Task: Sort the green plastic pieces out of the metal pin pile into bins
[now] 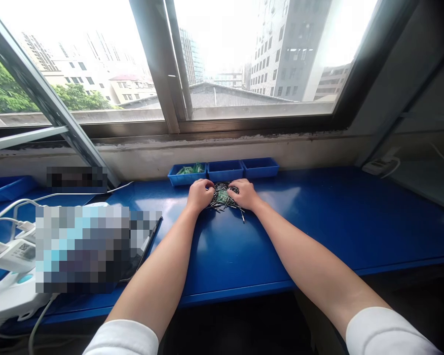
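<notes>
A loose pile of thin black rod-like pieces, some with pale tips, lies on the blue table, with small green pieces in its middle. At the pile's left edge, my left hand has its fingers curled in around the black pieces. My right hand closes in the same way from the opposite side, its thumb and fingers over the heap. The fingertips of both hands are partly hidden among the pieces. One black piece sticks out toward me below the right hand.
Three blue bins stand in a row behind the pile; the left bin holds green pieces. On the left are a white power strip with plugs and cables, and a blurred-out item. A blue tray sits farther left. Windows rise behind the table.
</notes>
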{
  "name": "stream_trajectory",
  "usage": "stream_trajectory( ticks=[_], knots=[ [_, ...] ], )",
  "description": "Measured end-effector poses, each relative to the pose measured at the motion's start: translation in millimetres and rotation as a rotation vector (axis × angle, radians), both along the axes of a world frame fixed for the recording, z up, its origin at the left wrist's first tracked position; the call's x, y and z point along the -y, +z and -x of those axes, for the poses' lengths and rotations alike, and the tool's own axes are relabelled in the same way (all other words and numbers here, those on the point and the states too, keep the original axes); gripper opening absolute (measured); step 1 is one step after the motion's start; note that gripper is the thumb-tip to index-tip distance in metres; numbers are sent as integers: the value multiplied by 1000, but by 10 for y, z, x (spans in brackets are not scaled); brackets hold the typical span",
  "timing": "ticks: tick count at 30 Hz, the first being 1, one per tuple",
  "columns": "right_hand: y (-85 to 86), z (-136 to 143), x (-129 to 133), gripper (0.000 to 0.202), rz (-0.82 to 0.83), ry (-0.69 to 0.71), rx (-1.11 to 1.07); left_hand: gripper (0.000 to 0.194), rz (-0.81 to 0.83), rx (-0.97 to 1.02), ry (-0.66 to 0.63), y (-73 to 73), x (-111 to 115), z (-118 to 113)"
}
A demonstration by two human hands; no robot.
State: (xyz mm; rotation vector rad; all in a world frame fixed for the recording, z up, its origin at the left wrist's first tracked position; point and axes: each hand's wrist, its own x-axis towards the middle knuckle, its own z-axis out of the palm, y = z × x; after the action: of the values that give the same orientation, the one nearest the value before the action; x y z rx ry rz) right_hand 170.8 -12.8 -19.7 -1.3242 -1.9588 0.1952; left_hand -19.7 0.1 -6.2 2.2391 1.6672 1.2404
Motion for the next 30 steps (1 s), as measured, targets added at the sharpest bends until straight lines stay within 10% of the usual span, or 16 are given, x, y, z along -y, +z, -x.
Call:
stream_trajectory(
  ticks=[9, 30],
  knots=[
    [74, 25, 103, 37, 26, 83, 85, 35, 141, -354, 93, 71, 47, -120],
    [63, 25, 91, 54, 72, 95, 157, 32, 202, -330, 1, 63, 71, -187]
  ],
)
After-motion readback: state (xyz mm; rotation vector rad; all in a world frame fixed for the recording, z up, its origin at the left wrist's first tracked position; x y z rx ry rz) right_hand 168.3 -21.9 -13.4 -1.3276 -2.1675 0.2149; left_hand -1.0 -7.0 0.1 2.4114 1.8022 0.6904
